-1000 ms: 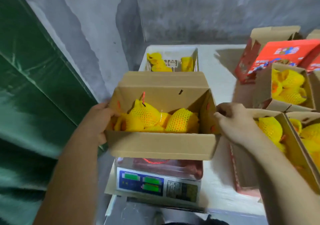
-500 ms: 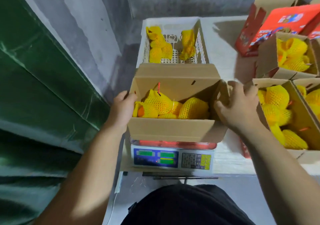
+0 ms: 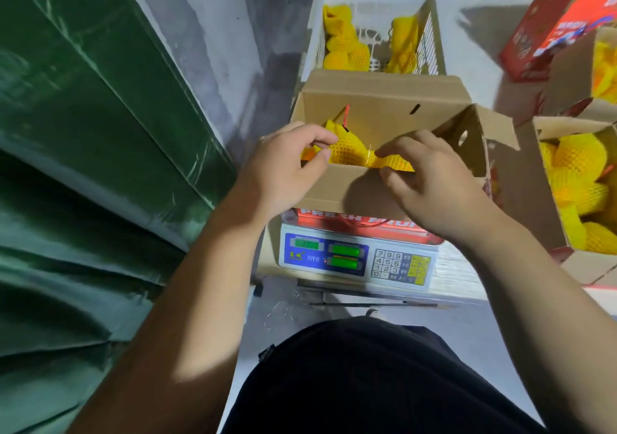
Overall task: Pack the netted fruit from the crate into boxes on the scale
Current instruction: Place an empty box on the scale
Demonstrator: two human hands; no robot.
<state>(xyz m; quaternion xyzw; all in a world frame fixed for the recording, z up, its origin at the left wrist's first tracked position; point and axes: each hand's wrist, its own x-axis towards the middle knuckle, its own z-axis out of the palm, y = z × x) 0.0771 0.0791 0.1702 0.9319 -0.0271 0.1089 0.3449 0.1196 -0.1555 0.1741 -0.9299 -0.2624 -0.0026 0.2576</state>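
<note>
On the scale [image 3: 357,260], my hands [image 3: 287,166] [image 3: 430,179] pinch the cardboard box [image 3: 377,109] flap; red print reads "FRESH".

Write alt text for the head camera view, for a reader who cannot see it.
Two bare hands, the left hand and the right hand, reach over the near wall of an open cardboard box of yellow netted fruit on a digital scale. Behind it is a white crate holding more fruit.
</note>
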